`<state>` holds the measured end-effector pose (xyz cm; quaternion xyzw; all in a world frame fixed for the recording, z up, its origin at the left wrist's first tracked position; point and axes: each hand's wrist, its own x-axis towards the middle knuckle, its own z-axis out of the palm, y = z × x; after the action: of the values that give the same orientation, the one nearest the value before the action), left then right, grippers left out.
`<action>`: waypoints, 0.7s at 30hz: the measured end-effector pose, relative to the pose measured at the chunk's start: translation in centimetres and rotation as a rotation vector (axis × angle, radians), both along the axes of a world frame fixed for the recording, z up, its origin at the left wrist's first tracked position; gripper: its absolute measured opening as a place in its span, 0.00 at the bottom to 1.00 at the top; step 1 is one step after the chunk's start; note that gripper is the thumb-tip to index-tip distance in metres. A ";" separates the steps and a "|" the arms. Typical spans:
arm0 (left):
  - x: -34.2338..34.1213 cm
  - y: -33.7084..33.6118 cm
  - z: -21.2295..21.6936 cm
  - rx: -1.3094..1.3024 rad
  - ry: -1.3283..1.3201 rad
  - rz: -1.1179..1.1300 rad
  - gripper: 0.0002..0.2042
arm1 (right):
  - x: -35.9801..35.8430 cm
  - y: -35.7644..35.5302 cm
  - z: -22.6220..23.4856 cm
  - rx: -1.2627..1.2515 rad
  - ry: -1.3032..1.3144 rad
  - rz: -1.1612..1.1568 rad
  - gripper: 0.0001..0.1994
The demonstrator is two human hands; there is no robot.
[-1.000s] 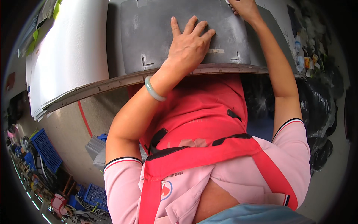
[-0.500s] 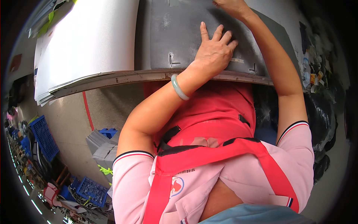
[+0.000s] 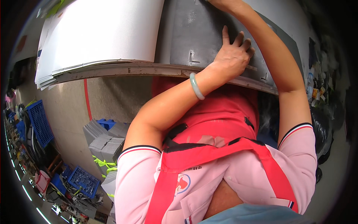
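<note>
A dark grey sheet (image 3: pixel 182 41) with L-shaped corner marks lies on the worktable (image 3: pixel 145 70). My left hand (image 3: pixel 234 58) rests on that sheet, fingers spread, with a pale green bangle (image 3: pixel 197 86) on its wrist. My right hand (image 3: pixel 223 3) reaches over the sheet's far part at the top edge of the picture. Its fingers are cut off there, so whether it holds anything is hidden. Left of the dark sheet is a stack of large white sheets (image 3: pixel 100 31), slightly fanned at its near left corner.
Bundles of grey sheets (image 3: pixel 106 147) tied with yellow-green strips stand on the floor at left. Beyond them are blue plastic crates (image 3: pixel 84 181) and mixed scraps. Black plastic bags (image 3: pixel 321 127) crowd the right side. The table's front edge runs close to my red apron (image 3: pixel 220 108).
The view has shifted, so the table and sheets sit further right in the picture. My left hand stays spread on the dark sheet; my right hand has slipped further out at the top.
</note>
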<state>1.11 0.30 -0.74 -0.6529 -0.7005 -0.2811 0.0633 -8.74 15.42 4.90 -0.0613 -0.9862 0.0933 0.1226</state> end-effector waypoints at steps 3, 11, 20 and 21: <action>0.0 0.0 0.0 -0.011 0.003 -0.007 0.16 | 1.0 0.6 0.0 -0.549 0.033 -0.016 0.08; -0.2 -0.2 0.3 0.031 -0.008 -0.037 0.19 | -0.2 -2.2 0.4 -0.711 -0.056 -0.388 0.07; 0.7 1.0 -0.2 -0.183 -0.078 -0.016 0.17 | 6.9 -8.1 3.5 -0.986 -0.307 -0.326 0.09; 0.5 1.5 -3.7 0.131 -0.261 0.006 0.17 | 7.2 -10.3 3.1 -0.951 -0.381 -0.217 0.08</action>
<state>1.58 1.82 -4.44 -0.6033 -0.6848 -0.4085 0.0152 -1.56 5.10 8.01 -0.2279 -0.8278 0.5045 -0.0914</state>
